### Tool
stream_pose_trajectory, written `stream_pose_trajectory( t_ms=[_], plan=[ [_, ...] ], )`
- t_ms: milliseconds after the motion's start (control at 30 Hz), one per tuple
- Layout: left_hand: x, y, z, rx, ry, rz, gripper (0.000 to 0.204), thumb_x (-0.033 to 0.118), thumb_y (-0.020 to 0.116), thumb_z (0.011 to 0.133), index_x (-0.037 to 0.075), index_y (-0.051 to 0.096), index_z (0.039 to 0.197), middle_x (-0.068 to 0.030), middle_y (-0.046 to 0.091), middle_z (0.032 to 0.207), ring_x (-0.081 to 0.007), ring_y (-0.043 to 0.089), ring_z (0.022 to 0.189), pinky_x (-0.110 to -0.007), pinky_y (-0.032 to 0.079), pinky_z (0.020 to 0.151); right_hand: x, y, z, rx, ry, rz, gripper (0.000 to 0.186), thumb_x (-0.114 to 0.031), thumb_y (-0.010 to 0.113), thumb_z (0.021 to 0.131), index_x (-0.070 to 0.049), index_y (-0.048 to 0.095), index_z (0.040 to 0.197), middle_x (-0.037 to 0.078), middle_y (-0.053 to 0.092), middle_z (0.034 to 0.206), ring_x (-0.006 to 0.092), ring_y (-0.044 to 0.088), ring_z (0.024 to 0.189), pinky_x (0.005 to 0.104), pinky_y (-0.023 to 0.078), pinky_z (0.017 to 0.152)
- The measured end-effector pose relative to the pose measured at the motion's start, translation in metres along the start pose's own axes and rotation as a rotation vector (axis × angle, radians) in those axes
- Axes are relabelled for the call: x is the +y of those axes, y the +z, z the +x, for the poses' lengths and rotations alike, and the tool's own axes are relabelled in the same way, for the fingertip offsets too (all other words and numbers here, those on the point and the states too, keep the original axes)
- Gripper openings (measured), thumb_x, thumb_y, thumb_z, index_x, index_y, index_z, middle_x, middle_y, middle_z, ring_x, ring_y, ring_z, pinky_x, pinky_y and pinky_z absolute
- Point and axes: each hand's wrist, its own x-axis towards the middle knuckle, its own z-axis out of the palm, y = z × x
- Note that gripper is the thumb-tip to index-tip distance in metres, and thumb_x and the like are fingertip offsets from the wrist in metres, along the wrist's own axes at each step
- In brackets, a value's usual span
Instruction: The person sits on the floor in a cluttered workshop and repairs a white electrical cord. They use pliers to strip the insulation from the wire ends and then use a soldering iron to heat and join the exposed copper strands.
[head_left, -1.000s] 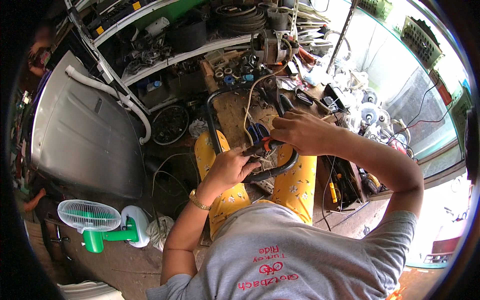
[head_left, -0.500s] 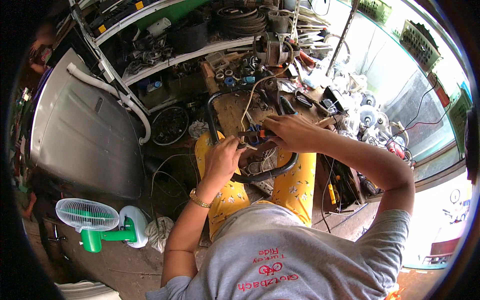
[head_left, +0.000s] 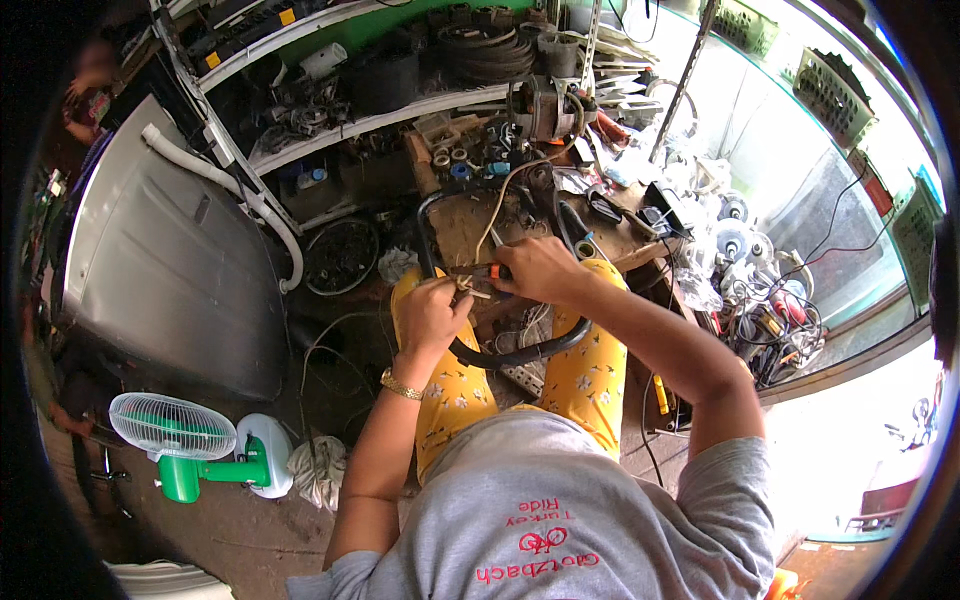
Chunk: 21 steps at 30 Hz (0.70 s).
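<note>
The tabletop (head_left: 455, 225) sits upper ctr., black tube loop (head_left: 530, 353) over it & my lap (head_left: 590, 370), prob. for support, w/ my R fingers (head_left: 515, 262) gripping an orange-handled tool (head_left: 497, 271) mid-frame & L fingers (head_left: 447, 293) pinching a pale cord-like bit (head_left: 481, 294) beside it, prob. to steady it.

Looks like a cluttered repair workshop.
Crammed with loaded shelves (head_left: 340, 132), a motor (head_left: 545, 110), a wooden worktop (head_left: 463, 228), heaped parts (head_left: 733, 238).
</note>
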Motion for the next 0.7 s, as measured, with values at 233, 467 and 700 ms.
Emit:
stream_pose_trajectory(
  t_ms=[233, 467, 700],
  plan=[
    [-0.013, -0.007, 0.004, 0.017, -0.056, 0.104, 0.02, 0.018, 0.065, 0.079, 0.0, 0.061, 0.071, -0.0159, 0.061, 0.07, -0.0343, 0.06, 0.063, -0.04, 0.046, 0.054, -0.004, 0.034, 0.027, 0.027, 0.164, 0.086, 0.036, -0.042, 0.063, 0.079, -0.006, 0.066, 0.086, 0.018, 0.063, 0.068, 0.0369, 0.063, 0.068, 0.0469, 0.05, 0.062],
    [-0.02, -0.007, 0.006, 0.033, -0.087, 0.125, 0.017, 0.02, 0.067, 0.075, 0.004, 0.062, 0.071, -0.0129, 0.062, 0.072, -0.0327, 0.061, 0.067, -0.04, 0.049, 0.057, 0.006, 0.047, 0.044, 0.023, 0.177, 0.045, 0.034, -0.04, 0.062, 0.079, -0.007, 0.067, 0.083, 0.018, 0.062, 0.066, 0.0365, 0.063, 0.067, 0.0451, 0.05, 0.061],
    [-0.021, -0.012, 0.001, 0.077, -0.029, 0.13, 0.016, 0.019, 0.066, 0.076, 0.005, 0.061, 0.072, -0.0125, 0.061, 0.071, -0.0327, 0.061, 0.065, -0.04, 0.049, 0.056, -0.004, 0.042, 0.049, 0.006, 0.179, 0.058, 0.044, -0.046, 0.061, 0.081, -0.004, 0.068, 0.074, 0.017, 0.065, 0.067, 0.0342, 0.066, 0.066, 0.0418, 0.052, 0.059]
  ],
)
